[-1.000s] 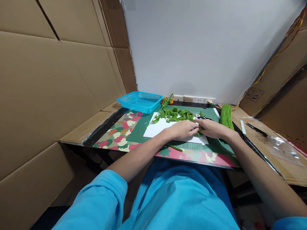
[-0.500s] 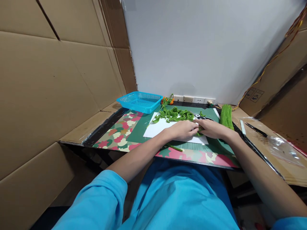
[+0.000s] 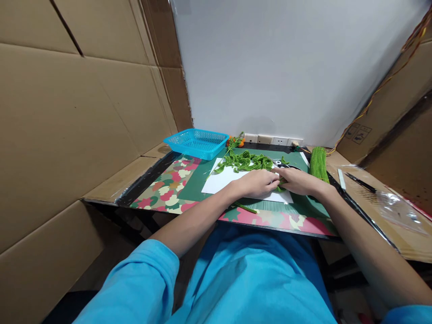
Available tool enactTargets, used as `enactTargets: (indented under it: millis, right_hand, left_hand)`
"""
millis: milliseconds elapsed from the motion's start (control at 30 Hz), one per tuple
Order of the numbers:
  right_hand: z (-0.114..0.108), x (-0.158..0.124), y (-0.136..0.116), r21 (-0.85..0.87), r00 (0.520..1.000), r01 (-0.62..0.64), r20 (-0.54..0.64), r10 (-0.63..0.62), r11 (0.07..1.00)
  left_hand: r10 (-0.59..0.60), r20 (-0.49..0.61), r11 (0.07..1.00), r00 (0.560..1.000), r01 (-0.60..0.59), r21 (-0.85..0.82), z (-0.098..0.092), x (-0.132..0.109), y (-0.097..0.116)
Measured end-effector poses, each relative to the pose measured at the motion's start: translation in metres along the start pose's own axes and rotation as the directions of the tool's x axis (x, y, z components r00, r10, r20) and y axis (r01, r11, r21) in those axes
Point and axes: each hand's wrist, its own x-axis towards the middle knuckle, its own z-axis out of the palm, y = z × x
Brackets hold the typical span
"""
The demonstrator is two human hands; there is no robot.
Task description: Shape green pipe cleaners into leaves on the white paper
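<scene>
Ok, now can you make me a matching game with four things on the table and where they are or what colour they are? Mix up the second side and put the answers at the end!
Things:
1. basket
2. flowers
3. curly green pieces
4. slim black tool

Match with:
A. lying on the white sheet
B. on the cardboard at the right
C. bright blue
D. orange

Right pairs: 1-C, 2-D, 3-A, 4-B
</scene>
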Motion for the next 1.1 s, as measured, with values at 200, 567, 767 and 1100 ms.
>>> enactTargets:
  millis: [200,567,767,1100]
  right_hand:
    - [0.0008,0.0,0.001,-0.008,1.0,-0.003,0.0,0.003,1.0]
    - [0.0006,0.0001,0.0008,0.004,1.0,0.006,0.004,-0.006,1.0]
    - [-0.0019,-0.0006,-0.0017,0.0,1.0,-0.016,0.017,0.016,1.0]
    - [0.0002,-0.0003,0.0004,0.006,1.0,-0.007,0.012,0.006,1.0]
  left_hand:
    - [-0.015,0.011,1.0,1.0,0.015,-0.001,0.0,0.0008,-0.0002]
    - [-0.004,0.01,1.0,1.0,0.004,0.003,0.0,0.001,0.0001]
    - [0.009,-0.001,1.0,1.0,-0.01,-0.008,0.0001,0.001,-0.0006]
    - [-0.008,0.019,1.0,1.0,0.008,0.001,-0.0012,0.0004,0.0008]
